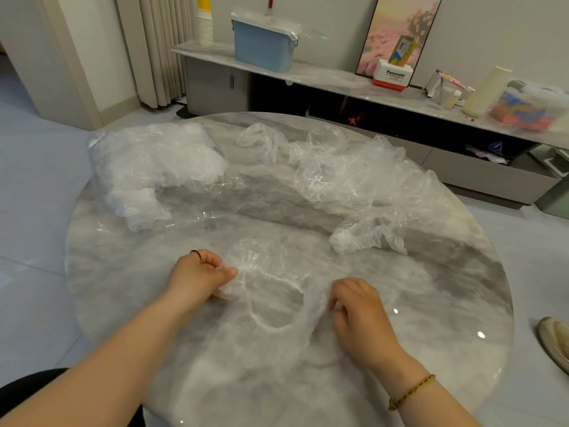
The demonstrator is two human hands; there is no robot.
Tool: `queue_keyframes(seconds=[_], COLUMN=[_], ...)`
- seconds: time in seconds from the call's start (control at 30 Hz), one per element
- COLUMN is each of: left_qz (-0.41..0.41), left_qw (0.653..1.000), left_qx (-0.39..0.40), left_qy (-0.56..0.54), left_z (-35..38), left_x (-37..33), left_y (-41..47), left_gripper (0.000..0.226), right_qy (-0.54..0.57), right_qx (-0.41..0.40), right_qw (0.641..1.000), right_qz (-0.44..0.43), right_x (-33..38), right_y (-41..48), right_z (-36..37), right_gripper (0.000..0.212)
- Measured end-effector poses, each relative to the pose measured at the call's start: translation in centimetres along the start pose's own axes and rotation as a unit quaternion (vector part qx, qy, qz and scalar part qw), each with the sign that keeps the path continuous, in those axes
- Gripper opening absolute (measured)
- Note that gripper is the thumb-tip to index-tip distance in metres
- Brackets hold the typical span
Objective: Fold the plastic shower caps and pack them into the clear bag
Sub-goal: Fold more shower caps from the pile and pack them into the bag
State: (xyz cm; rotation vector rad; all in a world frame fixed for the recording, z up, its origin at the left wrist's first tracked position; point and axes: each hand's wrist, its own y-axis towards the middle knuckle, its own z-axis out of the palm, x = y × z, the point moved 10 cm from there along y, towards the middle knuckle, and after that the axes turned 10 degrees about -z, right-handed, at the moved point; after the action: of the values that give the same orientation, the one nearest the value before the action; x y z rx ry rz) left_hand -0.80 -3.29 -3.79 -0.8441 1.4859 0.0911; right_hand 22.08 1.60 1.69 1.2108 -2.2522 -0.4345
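A clear plastic shower cap (pixel 271 291) lies spread on the round marble table (pixel 431 303) in front of me, its elastic opening facing up. My left hand (pixel 200 275) pinches its left edge between thumb and curled fingers. At the cap's right edge, my right hand (pixel 357 309) grips the plastic with curled fingers. A loose heap of several crumpled caps (pixel 354 174) sits at the back right, with one more cap (pixel 366 232) nearer me. The clear bag (pixel 154 167), stuffed with white plastic, lies at the back left with its open mouth toward the table's middle.
Behind the table runs a low marble shelf (pixel 323 75) with a blue bin (pixel 264 47), a stack of paper cups (pixel 204 29), a Panasonic box (pixel 392 77) and a framed picture (pixel 400 32). A shoe (pixel 554 343) lies on the floor at the right.
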Motion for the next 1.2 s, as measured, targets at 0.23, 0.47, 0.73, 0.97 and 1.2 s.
queue_keyframes(seconds=[0.23,0.47,0.73,0.97,1.2], left_qz=[0.114,0.115,-0.032,-0.097,-0.035], left_qw=[0.974,0.959,0.992,0.978,0.993], left_qx=[-0.029,-0.051,0.055,0.147,0.03], left_qy=[0.194,0.253,0.106,0.115,0.112], left_z=[1.1,-0.9,-1.2,1.1,-0.7], left_x=[-1.6,-2.7,-0.8,1.6,0.0], left_y=[-0.8,0.0,0.3,-1.6,0.6], left_gripper=[0.031,0.029,0.044,0.072,0.066], right_qy=[-0.005,-0.127,0.145,0.164,0.026], right_qx=[0.09,0.06,-0.022,0.079,0.131], right_qw=[0.996,0.989,0.968,0.905,0.919], right_qz=[-0.027,-0.056,0.201,0.386,0.371], right_x=[2.5,1.1,-2.9,-5.6,-5.2], right_y=[-0.1,0.5,-0.2,-2.4,-2.5], right_z=[2.9,1.2,-0.3,2.6,1.7], right_gripper=[0.068,0.025,0.038,0.039,0.025])
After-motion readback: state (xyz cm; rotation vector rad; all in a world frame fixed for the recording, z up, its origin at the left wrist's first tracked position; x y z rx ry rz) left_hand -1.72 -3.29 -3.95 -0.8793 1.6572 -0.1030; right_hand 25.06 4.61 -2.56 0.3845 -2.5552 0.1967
